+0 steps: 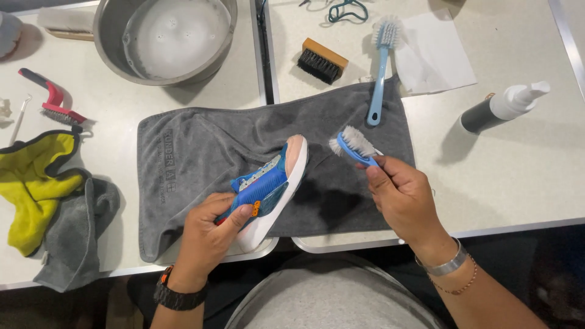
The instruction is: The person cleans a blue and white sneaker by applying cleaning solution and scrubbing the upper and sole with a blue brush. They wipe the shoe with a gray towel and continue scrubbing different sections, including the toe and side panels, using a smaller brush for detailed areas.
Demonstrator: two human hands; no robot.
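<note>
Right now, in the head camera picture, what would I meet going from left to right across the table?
Yellow cloth → red brush → metal bowl → blue sneaker → wooden brush → blue brush in the right hand → spray bottle.

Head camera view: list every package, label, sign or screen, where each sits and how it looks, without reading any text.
Pump bottle: lying at the right on the table, dark body, white pump top.
Grey towel: spread mid-table, dark tone-on-tone print along its left end.
Orange tab: on the blue shoe in the left hand.
No signs or screens.
</note>
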